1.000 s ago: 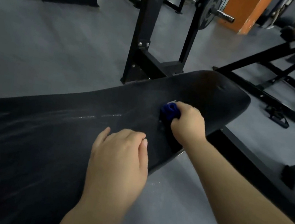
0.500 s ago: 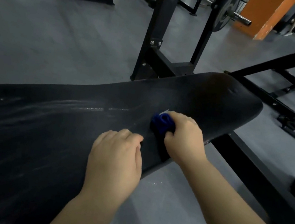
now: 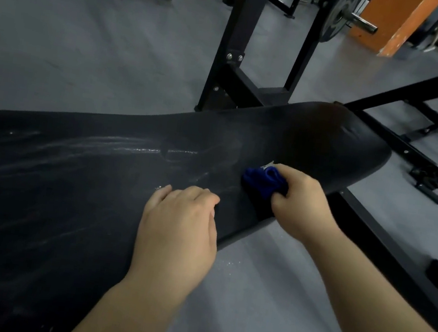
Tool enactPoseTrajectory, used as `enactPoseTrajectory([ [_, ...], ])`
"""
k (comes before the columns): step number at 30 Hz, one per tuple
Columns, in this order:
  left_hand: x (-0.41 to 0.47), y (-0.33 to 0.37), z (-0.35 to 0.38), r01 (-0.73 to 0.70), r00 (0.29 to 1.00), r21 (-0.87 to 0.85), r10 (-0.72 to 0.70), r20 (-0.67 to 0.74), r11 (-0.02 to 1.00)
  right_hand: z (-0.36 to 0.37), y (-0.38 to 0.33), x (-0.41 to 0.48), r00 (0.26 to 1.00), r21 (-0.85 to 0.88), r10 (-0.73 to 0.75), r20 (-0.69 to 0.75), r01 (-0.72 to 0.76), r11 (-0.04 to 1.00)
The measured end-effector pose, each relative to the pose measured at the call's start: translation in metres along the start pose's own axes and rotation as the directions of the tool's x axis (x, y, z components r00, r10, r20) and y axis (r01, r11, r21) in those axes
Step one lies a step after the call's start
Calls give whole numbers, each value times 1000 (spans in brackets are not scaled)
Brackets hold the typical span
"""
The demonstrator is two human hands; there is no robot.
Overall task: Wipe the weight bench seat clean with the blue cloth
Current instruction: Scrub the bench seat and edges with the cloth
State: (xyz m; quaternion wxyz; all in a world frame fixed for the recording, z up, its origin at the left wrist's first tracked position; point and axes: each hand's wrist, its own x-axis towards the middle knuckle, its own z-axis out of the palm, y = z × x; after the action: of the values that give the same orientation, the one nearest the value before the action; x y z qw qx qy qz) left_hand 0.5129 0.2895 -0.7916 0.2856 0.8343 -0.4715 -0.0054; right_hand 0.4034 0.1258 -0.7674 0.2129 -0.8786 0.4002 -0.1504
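The black padded weight bench seat (image 3: 75, 179) stretches from lower left to upper right, with whitish wet streaks along its middle. A bunched blue cloth (image 3: 263, 180) lies on the seat near its right end. My right hand (image 3: 303, 200) grips the cloth and presses it on the pad. My left hand (image 3: 179, 222) rests on the seat's near edge, left of the cloth, fingers loosely bent and holding nothing.
A black rack upright (image 3: 241, 42) stands just behind the bench. A barbell with a weight plate (image 3: 337, 13) hangs at the upper right, beside an orange pillar (image 3: 395, 24). Black frame bars (image 3: 400, 152) cross the grey floor to the right.
My right hand has slid the blue cloth leftward along the seat, away from the far end and toward my left hand. My left hand has stayed on the near edge.
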Motion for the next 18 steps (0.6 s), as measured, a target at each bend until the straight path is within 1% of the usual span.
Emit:
enactPoseTrajectory([
  [1, 0, 0, 0, 1, 1000, -5, -1, 1, 1000, -5, 8, 4, 999, -14, 33, -10, -33, 999],
  [2, 0, 0, 0, 0, 1000, -13, 0, 7, 1000, -10, 17, 10, 994, -23, 95, -48, -96, 995],
  [4, 0, -2, 0, 0, 1000, -21, 1, 23, 1000, -12, 28, 17, 964, 3, 231, -134, -233, 972],
  [5, 0, -2, -1, 1, 1000, -22, 0, 26, 1000, -9, 28, 17, 953, 18, 259, -157, -259, 966],
  [7, 2, -1, -2, 5, 1000, -27, -4, 24, 1000, -1, 16, 8, 966, 36, 213, -149, -210, 977],
  [9, 3, -1, -2, 11, 1000, -31, -10, 21, 999, 4, 4, -7, 993, 59, 90, -75, -85, 995],
  [10, 4, -1, -2, 13, 1000, -31, -13, 20, 999, 2, -1, -14, 998, 75, 48, -26, -46, 996],
  [11, 5, -1, -3, 16, 1000, -32, -15, 19, 999, -2, -2, -17, 999, 88, 35, 13, -37, 995],
  [12, 6, -1, -3, 18, 1000, -33, -17, 20, 999, -7, 3, -16, 998, 95, 55, 32, -58, 994],
  [13, 6, -2, -3, 20, 1000, -34, -19, 21, 999, -11, 10, -13, 995, 92, 98, 21, -100, 991],
  [15, 7, -3, -4, 20, 1000, -33, -19, 21, 999, -12, 25, -4, 973, 91, 212, -88, -204, 975],
  [16, 7, -3, -4, 20, 1000, -34, -20, 19, 999, -9, 27, -3, 957, 89, 245, -157, -233, 968],
  [18, 7, -2, -4, 26, 1000, -36, -25, 15, 999, 3, 21, -8, 941, 67, 228, -252, -218, 974],
])
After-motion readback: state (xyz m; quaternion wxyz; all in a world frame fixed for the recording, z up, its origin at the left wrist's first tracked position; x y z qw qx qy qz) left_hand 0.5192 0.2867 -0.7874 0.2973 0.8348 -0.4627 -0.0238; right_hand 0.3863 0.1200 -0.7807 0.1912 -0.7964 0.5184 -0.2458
